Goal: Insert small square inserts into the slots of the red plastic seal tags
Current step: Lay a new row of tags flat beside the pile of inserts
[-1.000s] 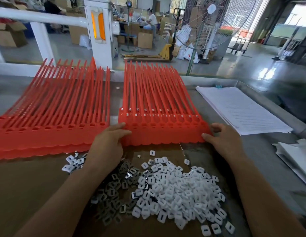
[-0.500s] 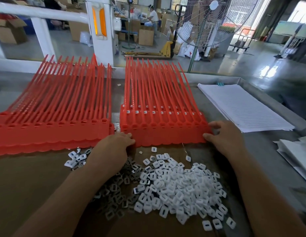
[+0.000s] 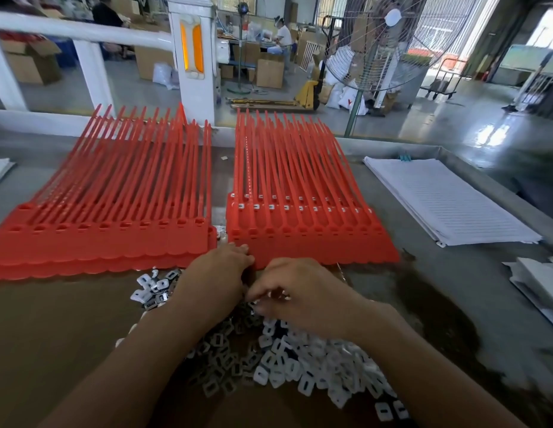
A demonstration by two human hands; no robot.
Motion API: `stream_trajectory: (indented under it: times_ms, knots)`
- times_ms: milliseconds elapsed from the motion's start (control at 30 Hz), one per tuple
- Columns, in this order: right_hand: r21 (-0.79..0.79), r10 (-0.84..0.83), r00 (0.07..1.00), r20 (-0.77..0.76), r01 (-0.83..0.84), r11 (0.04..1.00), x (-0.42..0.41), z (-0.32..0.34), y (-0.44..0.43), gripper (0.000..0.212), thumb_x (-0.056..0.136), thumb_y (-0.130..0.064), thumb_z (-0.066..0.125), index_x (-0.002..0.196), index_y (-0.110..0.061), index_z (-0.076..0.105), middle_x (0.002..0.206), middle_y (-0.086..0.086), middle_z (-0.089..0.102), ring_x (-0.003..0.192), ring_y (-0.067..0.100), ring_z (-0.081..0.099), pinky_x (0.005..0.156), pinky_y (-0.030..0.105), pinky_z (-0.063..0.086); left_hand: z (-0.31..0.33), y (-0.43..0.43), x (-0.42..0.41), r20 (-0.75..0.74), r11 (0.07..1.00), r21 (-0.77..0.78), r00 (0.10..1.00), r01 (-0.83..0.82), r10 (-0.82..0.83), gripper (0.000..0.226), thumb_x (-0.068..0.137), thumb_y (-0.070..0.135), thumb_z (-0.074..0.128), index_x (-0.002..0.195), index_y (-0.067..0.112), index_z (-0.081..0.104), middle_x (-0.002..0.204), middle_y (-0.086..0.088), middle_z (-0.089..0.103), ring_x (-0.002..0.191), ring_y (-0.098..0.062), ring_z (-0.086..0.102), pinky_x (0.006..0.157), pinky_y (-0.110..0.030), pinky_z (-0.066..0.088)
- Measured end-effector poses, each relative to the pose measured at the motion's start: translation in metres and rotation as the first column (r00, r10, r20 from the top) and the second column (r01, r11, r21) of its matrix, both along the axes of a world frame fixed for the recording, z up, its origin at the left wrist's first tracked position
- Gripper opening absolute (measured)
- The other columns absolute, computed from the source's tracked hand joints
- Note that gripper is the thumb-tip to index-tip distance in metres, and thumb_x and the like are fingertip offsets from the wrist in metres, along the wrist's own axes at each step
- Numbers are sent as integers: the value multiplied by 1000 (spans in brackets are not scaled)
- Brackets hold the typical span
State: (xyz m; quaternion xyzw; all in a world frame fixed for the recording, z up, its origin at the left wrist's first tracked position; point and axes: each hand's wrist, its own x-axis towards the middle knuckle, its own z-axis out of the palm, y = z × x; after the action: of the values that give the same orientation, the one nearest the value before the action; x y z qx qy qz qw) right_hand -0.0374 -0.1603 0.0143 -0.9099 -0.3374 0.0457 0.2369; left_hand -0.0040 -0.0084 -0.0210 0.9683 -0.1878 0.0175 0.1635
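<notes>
Two stacks of red seal tags lie side by side on the table: the left stack and the right stack, whose upper rows show white inserts in their slots. A pile of small white square inserts lies in front of them on brown cardboard. My left hand rests with its fingertips on the near left corner of the right stack. My right hand hovers over the far edge of the pile with fingers curled down among the inserts; what they hold is hidden.
A stack of white lined paper sheets lies at the right, more white sheets at the far right edge. A few loose inserts sit left of my left hand. A raised metal table rim runs behind the paper.
My right hand left the right end of the right stack and moved left and down onto the insert pile. My left hand stayed at the stack's near left corner.
</notes>
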Motion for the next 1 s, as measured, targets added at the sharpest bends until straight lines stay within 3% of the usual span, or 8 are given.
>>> stream_trajectory:
  times_ms: [133, 233, 333, 467, 733, 833, 1000]
  knots:
    - [-66, -4, 1000, -24, 2, 998, -5, -9, 7, 28, 80, -25, 67, 108, -21, 67, 113, -5, 56, 102, 5, 47, 88, 23, 40, 1, 1, -1, 11, 999, 31, 1000, 9, -10, 48, 88, 12, 43, 135, 20, 42, 148, 4, 30, 135, -9, 27, 109, -22, 17]
    - [-45, -37, 999, -33, 35, 998, -7, -9, 8, 21, 80, -21, 67, 100, -20, 68, 107, -8, 56, 96, 5, 50, 86, 27, 43, 3, -1, -2, 11, 999, 36, 1000, 8, -8, 47, 89, 12, 40, 135, 20, 42, 147, 3, 31, 135, -10, 28, 109, -23, 18]
    - [-11, -45, 998, -53, 44, 999, -7, -8, 8, 12, 79, -17, 67, 92, -17, 69, 93, -11, 53, 85, 1, 48, 81, 25, 43, 6, -2, -4, 7, 999, 36, 1000, 1, -1, 46, 89, 12, 40, 134, 21, 44, 147, 4, 33, 134, -10, 29, 107, -22, 20]
    - [70, -88, 991, -98, 96, 993, -8, -7, 6, 15, 79, -14, 68, 94, -16, 67, 77, -18, 49, 69, -3, 47, 66, 7, 36, 9, -4, -5, -12, 998, 54, 1000, 11, -11, 46, 88, 18, 45, 134, 20, 44, 147, 3, 32, 135, -10, 28, 108, -23, 20]
    - [204, -79, 981, -175, 115, 972, -8, -9, -2, 16, 80, -4, 66, 94, -11, 70, 90, -5, 65, 76, -6, 55, 71, 4, 41, 6, -4, -6, 15, 998, 57, 1000, -4, 3, 44, 87, 15, 40, 130, 20, 50, 145, 4, 37, 133, -11, 32, 107, -28, 27]
    - [249, -85, 973, -215, 138, 959, -8, -10, -5, 18, 80, -2, 66, 95, -11, 70, 82, -14, 63, 75, -13, 55, 69, 2, 42, 6, -4, -5, 8, 998, 54, 1000, -9, 9, 46, 86, 14, 40, 130, 21, 50, 144, 4, 37, 133, -11, 33, 108, -29, 28]
    - [337, -134, 953, -270, 224, 914, -4, -12, -9, 20, 80, 1, 65, 97, -10, 70, 82, -17, 64, 80, -9, 61, 71, 6, 46, 6, -3, -5, 4, 999, 48, 1000, -9, 9, 47, 86, 13, 40, 131, 21, 48, 144, 3, 37, 132, -13, 35, 109, -31, 28]
